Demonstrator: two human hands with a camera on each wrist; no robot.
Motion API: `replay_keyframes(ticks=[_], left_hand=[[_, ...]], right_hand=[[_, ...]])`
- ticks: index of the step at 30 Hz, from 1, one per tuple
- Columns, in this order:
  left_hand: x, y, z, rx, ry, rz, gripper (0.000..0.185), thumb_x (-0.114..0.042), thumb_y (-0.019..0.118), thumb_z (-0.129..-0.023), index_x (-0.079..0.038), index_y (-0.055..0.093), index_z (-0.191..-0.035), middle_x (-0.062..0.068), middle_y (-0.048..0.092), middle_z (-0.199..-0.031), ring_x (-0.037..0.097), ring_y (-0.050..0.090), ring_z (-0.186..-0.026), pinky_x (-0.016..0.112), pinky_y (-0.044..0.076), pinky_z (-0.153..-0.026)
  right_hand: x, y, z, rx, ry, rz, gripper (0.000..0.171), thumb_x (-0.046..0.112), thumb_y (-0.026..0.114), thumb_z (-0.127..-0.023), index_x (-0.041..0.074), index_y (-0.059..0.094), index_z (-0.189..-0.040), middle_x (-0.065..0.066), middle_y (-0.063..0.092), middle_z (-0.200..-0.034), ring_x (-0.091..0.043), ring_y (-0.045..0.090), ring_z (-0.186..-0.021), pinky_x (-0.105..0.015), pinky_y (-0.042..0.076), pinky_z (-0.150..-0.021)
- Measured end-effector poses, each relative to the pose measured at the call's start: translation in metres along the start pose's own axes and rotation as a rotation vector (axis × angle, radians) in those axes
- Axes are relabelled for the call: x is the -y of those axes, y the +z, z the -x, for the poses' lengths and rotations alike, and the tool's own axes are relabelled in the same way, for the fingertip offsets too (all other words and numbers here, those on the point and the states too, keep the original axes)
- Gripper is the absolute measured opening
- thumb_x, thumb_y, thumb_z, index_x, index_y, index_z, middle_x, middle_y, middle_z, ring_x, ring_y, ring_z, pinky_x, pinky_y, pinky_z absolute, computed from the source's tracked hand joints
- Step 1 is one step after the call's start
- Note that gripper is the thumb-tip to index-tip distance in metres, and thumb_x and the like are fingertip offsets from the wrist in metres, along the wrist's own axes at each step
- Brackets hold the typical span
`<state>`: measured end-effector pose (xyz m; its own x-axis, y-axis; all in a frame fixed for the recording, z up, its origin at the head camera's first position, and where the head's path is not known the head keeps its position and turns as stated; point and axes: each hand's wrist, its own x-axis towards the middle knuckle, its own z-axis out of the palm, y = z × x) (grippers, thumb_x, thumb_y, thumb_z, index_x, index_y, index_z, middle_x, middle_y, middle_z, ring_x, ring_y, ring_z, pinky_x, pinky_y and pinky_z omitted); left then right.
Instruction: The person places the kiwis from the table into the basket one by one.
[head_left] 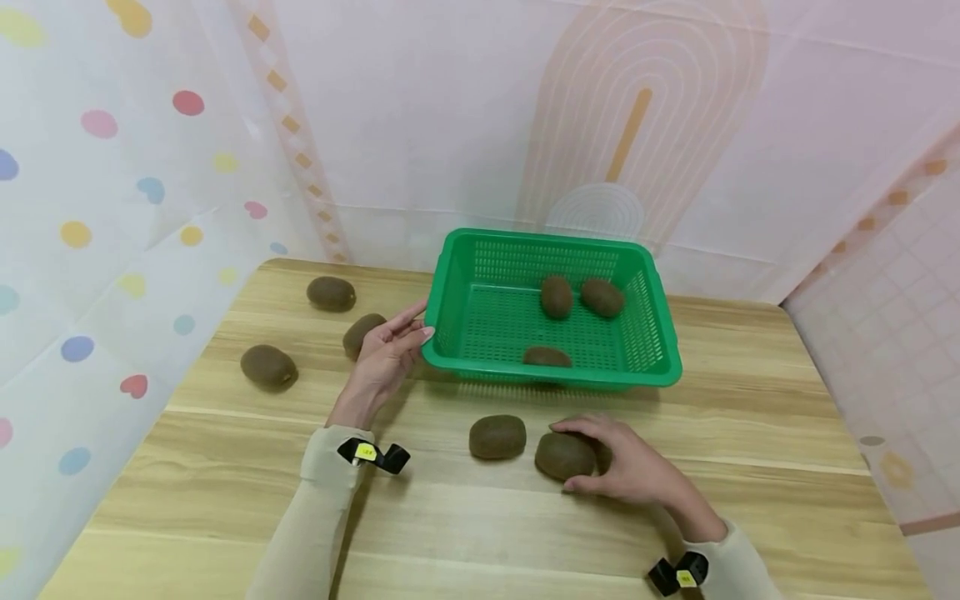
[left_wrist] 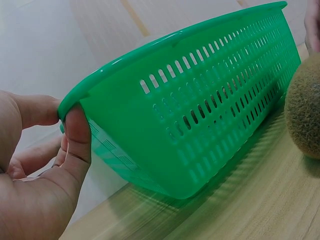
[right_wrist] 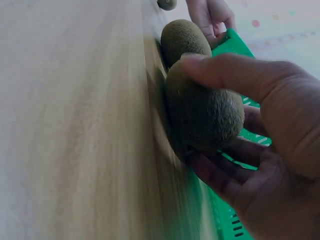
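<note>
Right hand (head_left: 633, 467) curled round fuzzy oval kiwi (head_left: 564, 455); left hand (head_left: 387, 350) pinching slotted green plastic basket (head_left: 667, 367) rim.

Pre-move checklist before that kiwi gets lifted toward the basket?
1. Right hand curled round the nearest kiwi: ok.
2. Kiwi off the wooden table: not ok, it sits on it.
3. Left hand grips the green basket rim: ok.
4. Free floor space in the basket beside its three kiwis: ok.
5. Neighbouring kiwi apart from the held one: ok.
</note>
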<state>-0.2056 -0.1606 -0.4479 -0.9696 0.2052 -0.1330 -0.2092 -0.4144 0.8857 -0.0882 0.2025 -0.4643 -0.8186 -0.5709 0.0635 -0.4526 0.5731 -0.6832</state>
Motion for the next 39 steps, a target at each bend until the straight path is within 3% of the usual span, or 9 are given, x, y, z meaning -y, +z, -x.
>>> replay_keyframes(ticks=[4,16,34,39], left_hand=[[0.000,0.001,0.000,-0.001,0.003,-0.004,0.061,0.005,0.061,-0.099,-0.007,0.043,-0.156,-0.003,0.063,-0.098,0.005,0.066,-0.081,0.016,0.058,-0.075],[0.000,0.001,0.000,0.013,-0.001,0.026,0.062,0.006,0.061,-0.099,-0.006,0.042,-0.157,-0.001,0.063,-0.099,0.006,0.068,-0.081,0.017,0.058,-0.074],[0.003,-0.002,0.002,0.008,0.009,-0.011,0.062,0.005,0.059,-0.100,-0.006,0.040,-0.157,-0.001,0.062,-0.102,0.006,0.066,-0.086,0.016,0.057,-0.077],[0.002,-0.001,0.001,0.015,0.013,-0.001,0.062,0.006,0.059,-0.100,-0.005,0.040,-0.157,-0.001,0.063,-0.102,0.006,0.067,-0.086,0.016,0.058,-0.078]], right_hand=[[0.001,0.000,-0.001,0.014,0.010,-0.020,0.061,0.028,0.088,-0.082,0.021,0.064,-0.138,0.008,0.067,-0.134,-0.014,0.062,-0.124,-0.037,0.053,-0.104],[0.003,0.001,-0.001,0.004,-0.001,-0.037,0.058,0.027,0.087,-0.084,0.019,0.064,-0.138,0.007,0.069,-0.131,-0.011,0.063,-0.121,-0.030,0.053,-0.103],[0.017,-0.012,0.001,-0.019,0.005,-0.020,0.060,0.035,0.084,-0.086,0.020,0.063,-0.140,0.009,0.066,-0.136,-0.013,0.062,-0.126,-0.037,0.056,-0.101],[0.019,-0.018,0.000,-0.049,0.007,-0.029,0.058,0.035,0.084,-0.087,0.026,0.063,-0.140,0.012,0.066,-0.134,-0.009,0.062,-0.122,-0.035,0.057,-0.099]])
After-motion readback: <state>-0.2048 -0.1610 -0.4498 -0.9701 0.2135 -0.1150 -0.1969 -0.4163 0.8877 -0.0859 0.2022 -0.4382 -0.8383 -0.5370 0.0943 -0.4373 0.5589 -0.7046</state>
